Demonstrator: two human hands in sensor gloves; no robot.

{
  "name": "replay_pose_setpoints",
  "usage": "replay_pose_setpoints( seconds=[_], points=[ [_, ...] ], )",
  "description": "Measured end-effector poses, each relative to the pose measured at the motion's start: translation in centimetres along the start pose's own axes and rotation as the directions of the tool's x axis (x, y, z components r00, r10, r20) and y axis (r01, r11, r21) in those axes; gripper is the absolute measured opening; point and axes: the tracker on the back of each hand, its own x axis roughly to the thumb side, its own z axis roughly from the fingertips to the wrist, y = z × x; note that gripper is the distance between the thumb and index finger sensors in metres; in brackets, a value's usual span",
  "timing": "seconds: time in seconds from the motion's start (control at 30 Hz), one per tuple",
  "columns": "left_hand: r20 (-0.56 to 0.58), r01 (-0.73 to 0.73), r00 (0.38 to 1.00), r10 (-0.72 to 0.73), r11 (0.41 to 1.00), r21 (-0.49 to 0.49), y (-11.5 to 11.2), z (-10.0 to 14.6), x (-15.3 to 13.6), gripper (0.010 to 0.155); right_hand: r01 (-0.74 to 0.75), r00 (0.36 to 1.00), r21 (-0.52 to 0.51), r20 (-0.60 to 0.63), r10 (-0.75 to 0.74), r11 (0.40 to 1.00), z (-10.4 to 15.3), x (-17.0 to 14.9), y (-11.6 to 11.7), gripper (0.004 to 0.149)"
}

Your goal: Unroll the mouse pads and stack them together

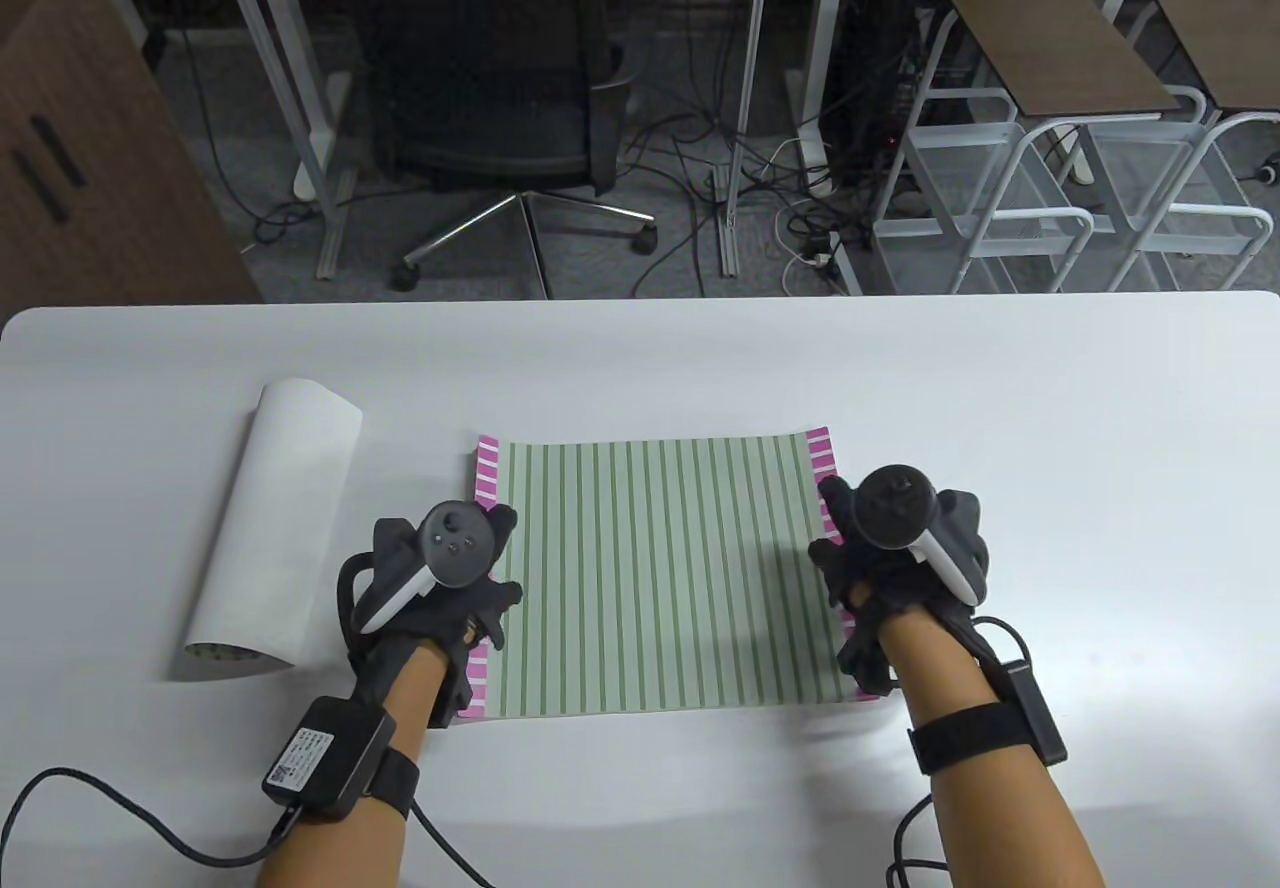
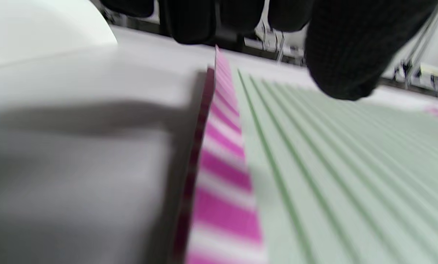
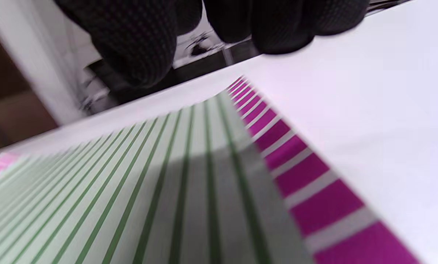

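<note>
table view shows a green striped mouse pad (image 1: 655, 578) spread out in the middle of the white table (image 1: 1050, 408), its pink-and-white banded borders at the left and right sides. the left hand (image 1: 440, 578) lies over the pad's left border and the right hand (image 1: 890, 568) over its right border, both toward the near half. from above i cannot tell whether the fingers press the pad or hover just over it; in the wrist views the gloved fingers (image 2: 347, 55) hang spread and loosely curled, gripping nothing, with a gap visible below the tips.

a second rolled mouse pad (image 1: 265, 538) lies well to the left, white backing outward, its patterned face just visible at the near open end.

the spread pad looks thin, light and floppy. its left edge stands slightly raised off the table in the left wrist view, so i judge it has roll memory and will want to curl back when released. flat palms along the borders should tame it. the roll will likely handle softly and dent if squeezed; take it by its free outer edge and pin that down while the rest is pushed open.
</note>
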Motion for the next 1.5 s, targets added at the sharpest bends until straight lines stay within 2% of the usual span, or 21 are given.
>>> replay_pose_setpoints(
  seconds=[0.1,0.17,0.2,0.23,0.27,0.3,0.53,0.67,0.73,0.83,0.9,1.07,1.13,1.2,1.27,1.33,1.43,1.5],
  points=[
    [-0.015,0.077,0.997,-0.081,0.982,-0.173,-1.6,-0.7,-0.2,0.094,-0.099,0.992,0.142,0.092,0.087,0.985,-0.3,1.5,2.7,0.08],
    [-0.031,0.084,0.995,-0.098,0.951,-0.297,-3.0,-1.2,-0.7,0.098,-0.149,0.986,0.281,0.115,0.121,0.948,-0.6,1.8,4.7,0.085],
    [-0.045,0.074,0.995,-0.093,0.946,-0.315,-3.0,-1.3,-1.0,0.097,-0.156,0.985,0.312,0.121,0.123,0.937,-0.6,1.8,5.2,0.086],
    [-0.058,0.004,0.998,-0.023,0.95,-0.313,-3.0,-1.3,-1.5,0.099,-0.17,0.984,0.359,0.109,0.14,0.918,-0.7,1.5,5.8,0.087],
    [-0.063,-0.016,0.998,-0.003,0.951,-0.308,-3.3,-1.4,-1.7,0.1,-0.187,0.982,0.392,0.079,0.17,0.901,-0.8,1.1,5.9,0.087],
    [-0.068,-0.019,0.998,-0.003,0.947,-0.321,-3.3,-1.4,-2.0,0.101,-0.149,0.989,0.404,0.058,0.137,0.903,-0.8,0.6,5.7,0.089],
    [-0.075,-0.062,0.996,0.04,0.946,-0.319,-3.5,-1.4,-2.5,0.102,-0.068,0.995,0.4,-0.034,0.089,0.914,0.1,-3.6,4.4,0.091],
    [-0.068,-0.054,0.997,0.035,0.952,-0.301,-3.5,-1.5,-2.5,0.101,-0.07,0.996,0.394,-0.024,0.086,0.917,0.4,-4.0,4.1,0.091],
    [-0.057,-0.031,0.998,0.016,0.961,-0.276,-3.4,-1.4,-2.3,0.1,-0.06,0.998,0.357,0.011,0.06,0.932,0.6,-3.4,3.3,0.09],
    [-0.043,0.019,0.999,-0.031,0.97,-0.242,-3.0,-1.0,-1.7,0.098,0.071,0.992,0.177,0.087,-0.087,0.982,1.2,-2.5,0.7,0.088],
    [-0.033,0.035,0.999,-0.041,0.985,-0.169,-2.1,-0.6,-1.3,0.096,0.165,0.974,0.075,0.145,-0.175,0.983,1.9,-2.1,-0.8,0.089],
    [0.001,-0.192,0.981,0.192,0.981,-0.002,2.1,0.9,-1.5,0.093,0.328,0.907,-0.06,0.301,-0.296,0.943,3.5,-1.2,-3.4,0.088],
    [0.004,-0.297,0.955,0.298,0.952,0.07,4.0,1.7,-2.3,0.091,0.413,0.86,-0.079,0.362,-0.36,0.907,4.1,-0.8,-4.5,0.09],
    [0.012,-0.412,0.909,0.416,0.895,0.169,5.9,2.7,-4.0,0.09,0.501,0.801,-0.077,0.417,-0.428,0.862,4.6,-0.5,-5.3,0.091],
    [-0.01,-0.483,0.867,0.499,0.844,0.233,7.1,3.3,-5.8,0.091,0.574,0.741,-0.052,0.458,-0.491,0.817,4.9,-0.4,-5.8,0.096],
    [-0.066,-0.498,0.843,0.534,0.821,0.279,8.2,3.8,-7.9,0.092,0.621,0.695,-0.018,0.476,-0.54,0.783,4.9,-0.5,-5.8,0.099],
    [-0.169,-0.455,0.837,0.521,0.832,0.318,9.2,4.2,-11.4,0.095,0.686,0.622,0.065,0.464,-0.631,0.725,4.7,-0.7,-5.3,0.103],
    [-0.234,-0.434,0.826,0.512,0.844,0.316,9.1,4.2,-13.2,0.097,0.691,0.618,0.079,0.451,-0.644,0.718,4.5,-0.9,-5.0,0.104]
  ],
)
